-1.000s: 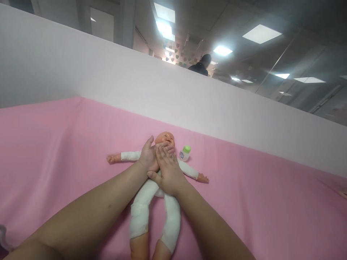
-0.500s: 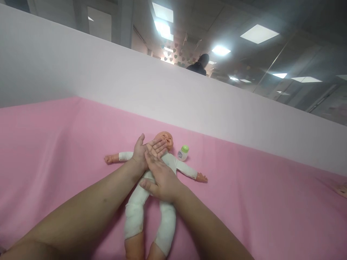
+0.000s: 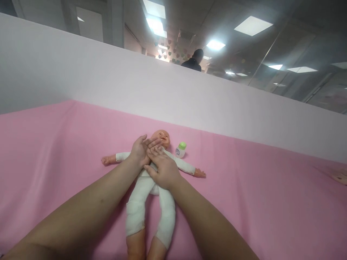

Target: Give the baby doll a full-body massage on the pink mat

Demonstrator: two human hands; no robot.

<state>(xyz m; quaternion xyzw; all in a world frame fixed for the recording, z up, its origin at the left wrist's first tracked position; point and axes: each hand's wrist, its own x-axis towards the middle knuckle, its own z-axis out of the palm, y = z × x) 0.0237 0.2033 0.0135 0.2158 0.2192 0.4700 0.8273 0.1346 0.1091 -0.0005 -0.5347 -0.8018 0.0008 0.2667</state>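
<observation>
the doll lies on its back on the pink cloth, feet toward the person, head away — long axis straight ahead. right hand lies flat on its chest, left hand open, palm up, fingers overlapping. a small bottle stands just beyond.

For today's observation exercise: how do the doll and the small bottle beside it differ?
The doll lies flat with limbs spread; the bottle stands upright. The doll is far larger. Both hands rest on the doll; nothing touches the bottle. Both sit on the pink cloth.
</observation>
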